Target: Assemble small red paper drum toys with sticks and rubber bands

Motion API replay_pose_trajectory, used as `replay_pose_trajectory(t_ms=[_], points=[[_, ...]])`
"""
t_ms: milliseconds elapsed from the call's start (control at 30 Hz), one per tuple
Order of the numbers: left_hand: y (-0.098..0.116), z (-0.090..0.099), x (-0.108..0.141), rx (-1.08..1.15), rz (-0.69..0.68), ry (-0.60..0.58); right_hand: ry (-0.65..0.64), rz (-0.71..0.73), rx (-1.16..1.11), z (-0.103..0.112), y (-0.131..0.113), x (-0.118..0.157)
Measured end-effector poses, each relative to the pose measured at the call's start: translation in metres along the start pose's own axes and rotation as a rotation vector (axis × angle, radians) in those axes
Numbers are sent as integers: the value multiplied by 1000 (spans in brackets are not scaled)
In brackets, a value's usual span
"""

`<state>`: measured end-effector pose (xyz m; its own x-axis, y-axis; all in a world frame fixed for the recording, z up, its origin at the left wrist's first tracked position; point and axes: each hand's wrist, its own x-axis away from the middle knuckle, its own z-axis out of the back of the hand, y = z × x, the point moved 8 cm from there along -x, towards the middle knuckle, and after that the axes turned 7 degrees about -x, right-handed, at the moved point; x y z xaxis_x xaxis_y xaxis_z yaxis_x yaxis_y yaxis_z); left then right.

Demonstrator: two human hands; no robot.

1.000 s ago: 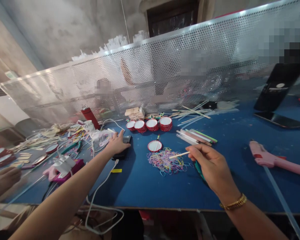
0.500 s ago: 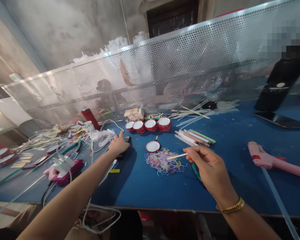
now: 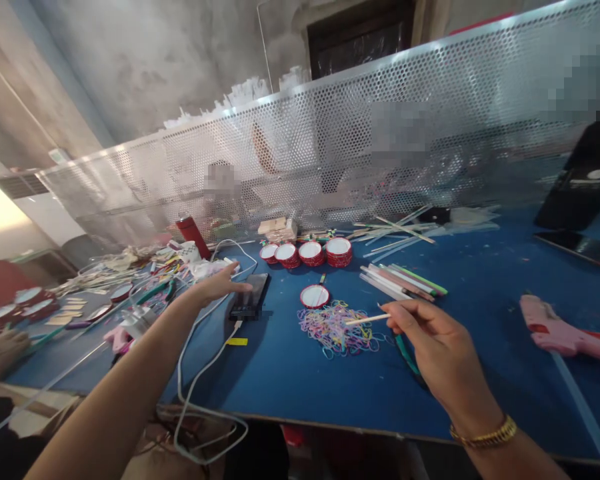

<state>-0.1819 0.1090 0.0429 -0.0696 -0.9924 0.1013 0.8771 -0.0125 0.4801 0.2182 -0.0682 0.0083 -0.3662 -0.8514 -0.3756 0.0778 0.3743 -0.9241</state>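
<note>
My left hand point(image 3: 220, 285) reaches over a dark phone point(image 3: 253, 297), fingers stretched out; a fingertip overlaps the screen, though contact is unclear. A white cable point(image 3: 234, 330) runs from the phone's near end. Between thumb and fingers, my right hand point(image 3: 430, 340) pinches a thin pale wooden stick point(image 3: 367, 321), its tip pointing left above a heap of small coloured rubber bands point(image 3: 335, 337). Just behind the heap lies a small red-rimmed white disc point(image 3: 315, 296). Part of a teal-handled tool point(image 3: 407, 357) shows under my right hand.
Stacks of red-rimmed discs point(image 3: 339, 252) stand at the back, before a perforated metal screen point(image 3: 290, 180). Coloured glue sticks point(image 3: 405, 281) lie right of centre. A pink glue gun point(image 3: 555, 330) rests at right. Far left, another person's hand point(image 3: 0, 353) is at the table edge.
My left hand has drawn back left off the phone, uncovering its screen. The right hand still pinches the stick. The view has shifted, and another person's hand now shows at far left.
</note>
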Motion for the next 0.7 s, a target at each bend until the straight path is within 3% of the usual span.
replay_pose_trajectory(t_ms=[167,333,600,700], points=[[-16,-6,15,-215,-135,-110,-1,-19,-5,0,4,1],[-23,-19,14,-382,-134,-121,10,-24,-19,0,8,2],[-23,-26,-2,-399,-174,-178,15,-47,-17,-2,7,1],[-18,-17,-13,-494,-79,-69,25,-39,-19,-1,5,2]])
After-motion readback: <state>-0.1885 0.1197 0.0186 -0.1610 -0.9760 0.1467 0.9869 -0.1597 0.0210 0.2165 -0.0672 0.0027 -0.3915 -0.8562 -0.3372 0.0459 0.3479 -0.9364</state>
